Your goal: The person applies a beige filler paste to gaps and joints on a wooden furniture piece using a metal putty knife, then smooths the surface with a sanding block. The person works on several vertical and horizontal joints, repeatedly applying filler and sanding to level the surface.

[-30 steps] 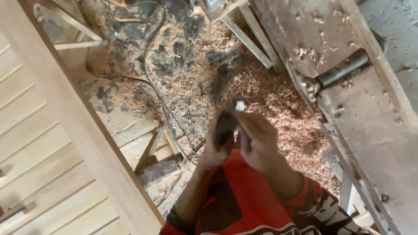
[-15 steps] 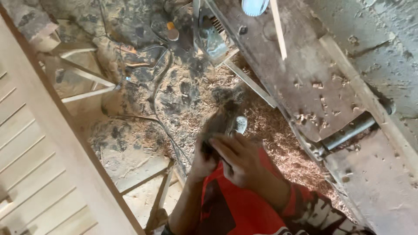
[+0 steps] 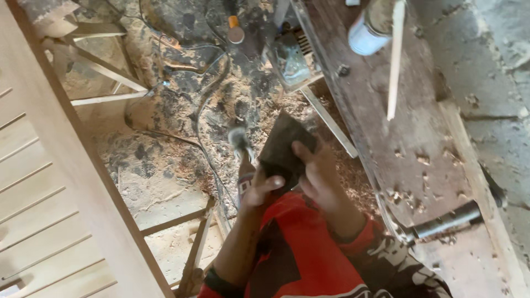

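Observation:
Both my hands meet at the picture's middle, above a sawdust-covered floor. My left hand [image 3: 259, 190] grips a small tool [image 3: 243, 160] with a rounded grey tip that points away from me. My right hand [image 3: 317, 176] holds a dark square sheet [image 3: 284, 146], seemingly sandpaper, with its fingers curled over the sheet's right edge. The left thumb presses against the sheet's lower corner. My arms wear red sleeves with a black-and-white pattern.
A slatted pale wooden panel [image 3: 49, 182] fills the left side. A worn workbench [image 3: 397, 138] runs along the right, carrying a white can [image 3: 365, 36], a thin wooden stick [image 3: 395, 60] and a metal bar [image 3: 447, 221]. Cables [image 3: 204, 110], wood offcuts and a power tool [image 3: 292, 60] lie on the floor.
The view has swung and the bench now shows the can and stick more fully. The dark sheet is now raised and spread between both hands.

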